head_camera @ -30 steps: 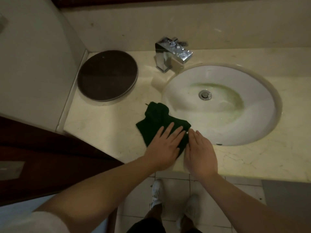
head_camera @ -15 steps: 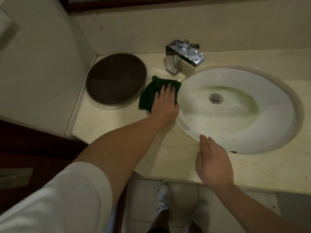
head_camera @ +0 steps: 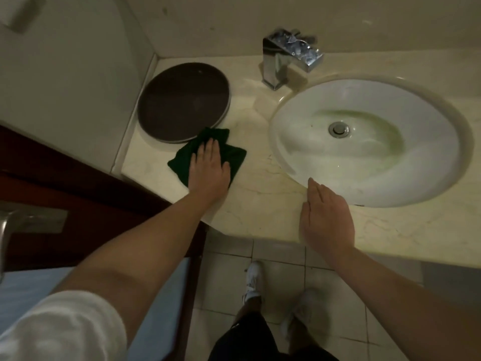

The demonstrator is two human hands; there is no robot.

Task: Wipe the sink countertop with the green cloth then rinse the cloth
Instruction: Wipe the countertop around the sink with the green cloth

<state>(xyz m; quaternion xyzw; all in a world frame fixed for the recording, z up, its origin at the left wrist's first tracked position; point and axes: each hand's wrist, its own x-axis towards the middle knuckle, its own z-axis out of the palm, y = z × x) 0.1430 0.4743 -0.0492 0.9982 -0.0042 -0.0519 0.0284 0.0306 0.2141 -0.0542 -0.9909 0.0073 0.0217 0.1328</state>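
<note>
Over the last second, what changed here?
The left hand, flat on the dark green cloth, slid it toward the chrome tap, then back beside the round dark tray. The right hand left the cloth and rests on the beige countertop. Tray and tap stayed put.

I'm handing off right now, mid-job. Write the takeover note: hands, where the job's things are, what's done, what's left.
Left hand: flat, fingers straight, pressing the green cloth onto the countertop, left of the sink. The cloth's far corner reaches the dark round tray.
Right hand: open and holding nothing, at the counter's front edge by the basin rim.
Done: wiping is under way; how much has been covered cannot be told.
Left: finish the countertop, then rinse the cloth under the faucet. No water is running.
</note>
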